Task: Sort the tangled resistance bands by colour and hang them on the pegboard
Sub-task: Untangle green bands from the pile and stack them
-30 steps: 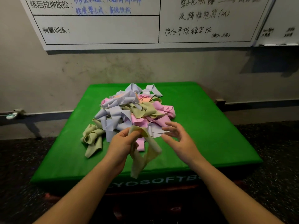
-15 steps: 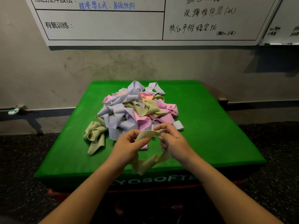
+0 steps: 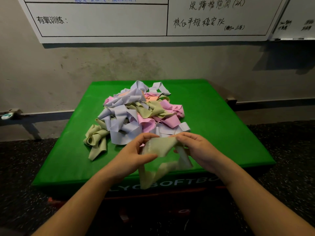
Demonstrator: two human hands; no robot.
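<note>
A tangled heap of resistance bands in lilac, pink, olive-green and orange lies on the green soft box. In front of the heap I hold one olive-green band stretched flat between both hands. My left hand pinches its left end with thumb and fingers. My right hand pinches its right end. The rest of that band hangs in a loop over the box's front edge. A separate knot of olive bands lies at the heap's left. No pegboard is in view.
A whiteboard with handwritten text hangs on the grey wall behind the box. A metal rail runs along the wall's foot. Dark speckled flooring surrounds the box.
My right hand has closed onto the olive band's other end, and both hands have drawn it apart, spreading it flat. The view has moved nearer the box.
</note>
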